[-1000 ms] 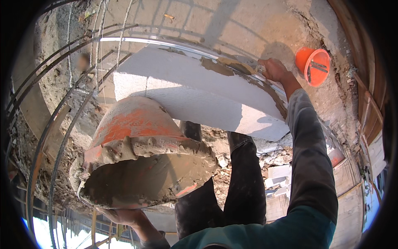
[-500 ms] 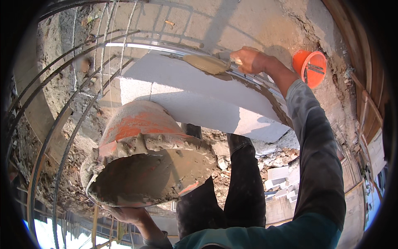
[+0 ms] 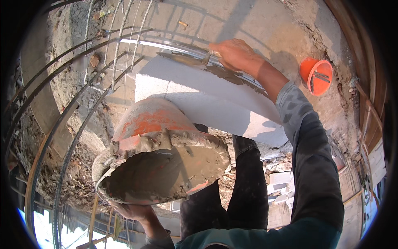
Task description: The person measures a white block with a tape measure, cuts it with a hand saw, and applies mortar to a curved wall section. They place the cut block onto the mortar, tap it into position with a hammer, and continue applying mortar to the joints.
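My right hand [image 3: 236, 54] grips the handle of a trowel [image 3: 184, 60]. Its blade lies low and tilted along the far edge of a white block [image 3: 207, 97], touching or just above the grey mortar [image 3: 230, 76] spread there. Closed on the near rim of a mortar-caked orange bucket [image 3: 151, 121] is my left hand [image 3: 132, 211], its fingers partly hidden beneath. The bucket is tipped toward me, and wet mortar [image 3: 166, 174] coats its inside.
Bent steel rebar [image 3: 74, 103] and twisted vertical bars crowd the left side. A small orange bucket [image 3: 317, 76] with dark metal pieces stands at the right. Rubble and broken white blocks [image 3: 282, 182] lie by my legs. Wooden boards [image 3: 348, 37] edge the far right.
My right hand has moved left along the block's edge. The trowel blade, earlier broad with mortar, now shows narrower and tilted. The left hand still holds the bucket; the view has shifted slightly.
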The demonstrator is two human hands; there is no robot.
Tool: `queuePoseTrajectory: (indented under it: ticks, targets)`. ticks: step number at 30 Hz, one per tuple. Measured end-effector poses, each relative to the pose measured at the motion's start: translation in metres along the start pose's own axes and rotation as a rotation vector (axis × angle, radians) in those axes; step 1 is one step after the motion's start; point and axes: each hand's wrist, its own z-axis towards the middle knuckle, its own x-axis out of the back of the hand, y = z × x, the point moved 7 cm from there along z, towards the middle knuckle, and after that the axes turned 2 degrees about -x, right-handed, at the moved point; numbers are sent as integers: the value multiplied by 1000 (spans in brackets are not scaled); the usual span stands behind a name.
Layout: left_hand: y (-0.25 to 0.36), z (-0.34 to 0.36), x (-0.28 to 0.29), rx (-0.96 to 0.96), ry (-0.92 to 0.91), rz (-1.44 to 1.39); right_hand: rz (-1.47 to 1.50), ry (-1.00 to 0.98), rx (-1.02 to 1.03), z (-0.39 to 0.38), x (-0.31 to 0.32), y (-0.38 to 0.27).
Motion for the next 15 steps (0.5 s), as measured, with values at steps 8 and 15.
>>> queuePoseTrajectory:
  ticks: [8, 15]
  targets:
    - [44, 8, -5, -290, 14, 99, -160, -33, 40, 36, 1, -27]
    - [27, 0, 0, -158, 30, 46, -200, 87, 154, 60, 16, -33]
